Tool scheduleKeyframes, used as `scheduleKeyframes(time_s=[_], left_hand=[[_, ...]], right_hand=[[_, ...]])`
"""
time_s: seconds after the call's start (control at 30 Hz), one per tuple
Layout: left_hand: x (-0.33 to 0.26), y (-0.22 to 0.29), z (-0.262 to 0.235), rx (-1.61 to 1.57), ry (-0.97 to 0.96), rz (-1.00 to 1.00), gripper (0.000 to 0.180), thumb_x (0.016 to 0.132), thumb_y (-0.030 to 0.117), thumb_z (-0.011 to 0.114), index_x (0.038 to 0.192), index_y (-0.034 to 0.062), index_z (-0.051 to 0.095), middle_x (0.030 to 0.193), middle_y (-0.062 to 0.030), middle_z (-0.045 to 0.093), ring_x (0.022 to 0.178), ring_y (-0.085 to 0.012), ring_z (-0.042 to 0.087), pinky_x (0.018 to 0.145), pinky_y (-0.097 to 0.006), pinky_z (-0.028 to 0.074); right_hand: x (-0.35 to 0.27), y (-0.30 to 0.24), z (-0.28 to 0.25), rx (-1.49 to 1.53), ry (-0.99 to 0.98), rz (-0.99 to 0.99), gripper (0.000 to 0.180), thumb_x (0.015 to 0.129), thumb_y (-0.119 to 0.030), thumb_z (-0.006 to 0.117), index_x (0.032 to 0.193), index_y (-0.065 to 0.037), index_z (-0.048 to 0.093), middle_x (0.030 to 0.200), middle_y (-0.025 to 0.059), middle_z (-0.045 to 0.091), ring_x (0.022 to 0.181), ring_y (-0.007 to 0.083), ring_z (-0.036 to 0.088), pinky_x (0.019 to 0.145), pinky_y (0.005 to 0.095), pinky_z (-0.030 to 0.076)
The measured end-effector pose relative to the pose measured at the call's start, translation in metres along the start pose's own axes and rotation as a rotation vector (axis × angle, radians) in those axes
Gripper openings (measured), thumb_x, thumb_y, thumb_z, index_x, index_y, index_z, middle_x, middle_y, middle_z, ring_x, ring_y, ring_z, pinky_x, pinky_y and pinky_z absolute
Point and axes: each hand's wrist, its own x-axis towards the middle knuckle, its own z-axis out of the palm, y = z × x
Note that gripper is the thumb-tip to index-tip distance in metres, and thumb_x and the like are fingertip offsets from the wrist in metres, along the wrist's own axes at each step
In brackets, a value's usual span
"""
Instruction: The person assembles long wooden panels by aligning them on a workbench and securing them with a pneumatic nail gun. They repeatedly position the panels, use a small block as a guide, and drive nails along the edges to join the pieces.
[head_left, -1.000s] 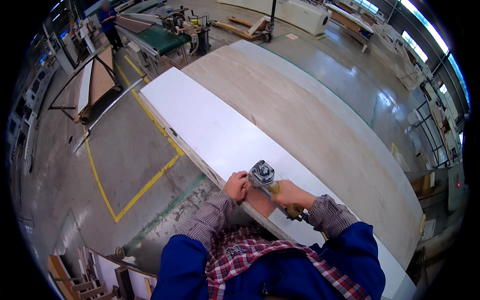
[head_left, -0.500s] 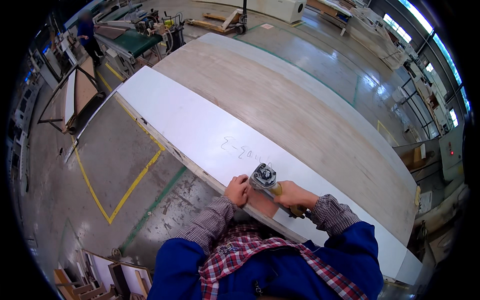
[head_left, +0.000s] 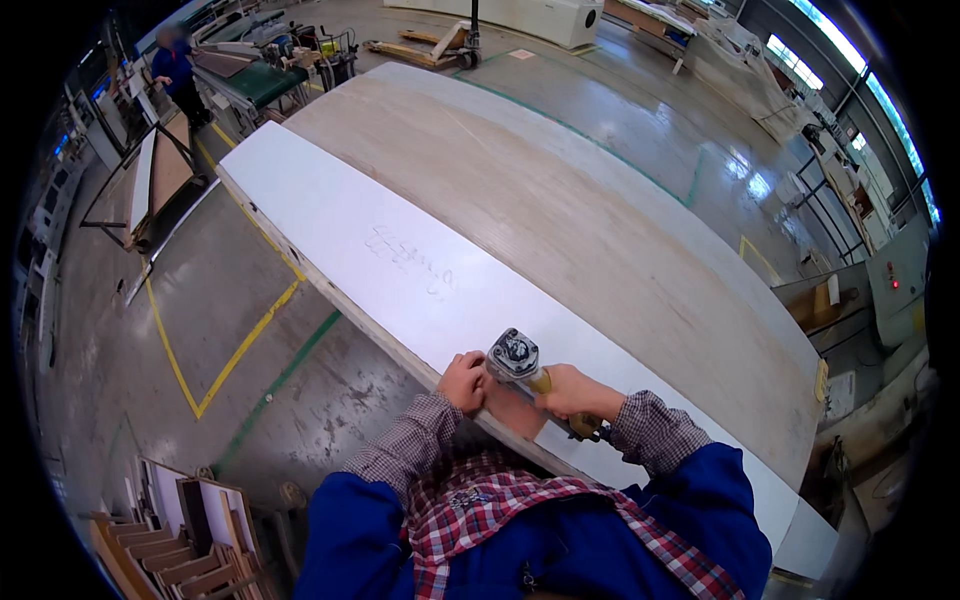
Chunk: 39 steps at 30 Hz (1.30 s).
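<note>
My right hand (head_left: 580, 392) is wrapped round the yellowish handle of a power tool (head_left: 513, 355), which looks like an air nailer with a metal head and dark cap. Its nose is down at the near edge of a large panel (head_left: 560, 215). My left hand (head_left: 463, 382) has its fingers curled at the left end of a flat reddish-brown piece (head_left: 513, 410), close beside the tool's head. That piece lies along the panel's near edge, partly under the tool. The tool's tip is hidden. A white strip (head_left: 330, 215) with pencil marks runs along the panel's near side.
Far left, another person (head_left: 175, 75) stands by a green-topped machine (head_left: 262, 88). A wheeled rack (head_left: 165, 185) holds boards on the left. Wooden pieces (head_left: 185, 550) are stacked at lower left. At the right is a control box (head_left: 893, 290) with a red light; a pallet truck (head_left: 466, 45) stands behind.
The view has shifted a little, so the panel and floor lines sit farther left and up. The pencil marks appear farther from the tool. Both hands keep their hold.
</note>
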Motion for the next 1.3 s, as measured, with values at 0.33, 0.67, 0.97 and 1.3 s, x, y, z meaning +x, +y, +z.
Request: scheduleKeyframes(time_s=[0.33, 0.67, 0.97, 1.3], left_hand=[[-0.02, 0.073, 0.075, -0.077, -0.04, 0.064, 0.012, 0.059, 0.004, 0.056, 0.07, 0.0002, 0.053, 0.114, -0.018, 0.048, 0.097, -0.0353, 0.046, 0.085, -0.041, 0.041], [-0.04, 0.159, 0.167, -0.076, -0.061, 0.055, 0.01, 0.059, 0.004, 0.058, 0.066, 0.0008, 0.052, 0.113, -0.0165, 0.049, 0.097, -0.034, 0.047, 0.084, -0.04, 0.042], [-0.06, 0.246, 0.246, -0.031, -0.08, 0.079, 0.013, 0.058, 0.003, 0.059, 0.07, 0.0004, 0.054, 0.112, -0.0153, 0.049, 0.096, -0.0333, 0.047, 0.083, -0.04, 0.043], [-0.08, 0.326, 0.329, -0.053, -0.291, 0.11, 0.014, 0.059, 0.003, 0.059, 0.072, -0.0013, 0.054, 0.113, -0.0151, 0.047, 0.099, -0.0324, 0.045, 0.083, -0.039, 0.044]], right_hand=[[-0.076, 0.088, -0.008, -0.146, 0.086, -0.112, 0.032, 0.065, -0.017, 0.063, 0.09, 0.003, 0.058, 0.08, 0.0229, 0.062, 0.075, 0.0337, 0.061, 0.069, 0.038, 0.048], [-0.171, 0.174, -0.021, -0.142, 0.066, -0.064, 0.033, 0.064, -0.014, 0.06, 0.092, 0.003, 0.057, 0.077, 0.0197, 0.062, 0.071, 0.0284, 0.06, 0.068, 0.0347, 0.047], [-0.256, 0.27, -0.028, -0.126, 0.059, -0.073, 0.032, 0.063, -0.014, 0.06, 0.091, 0.003, 0.058, 0.077, 0.0195, 0.062, 0.071, 0.0284, 0.061, 0.067, 0.0347, 0.048], [-0.346, 0.368, -0.032, -0.098, 0.05, -0.05, 0.034, 0.065, -0.02, 0.064, 0.091, 0.001, 0.058, 0.086, 0.0227, 0.062, 0.081, 0.0358, 0.06, 0.072, 0.0383, 0.048]])
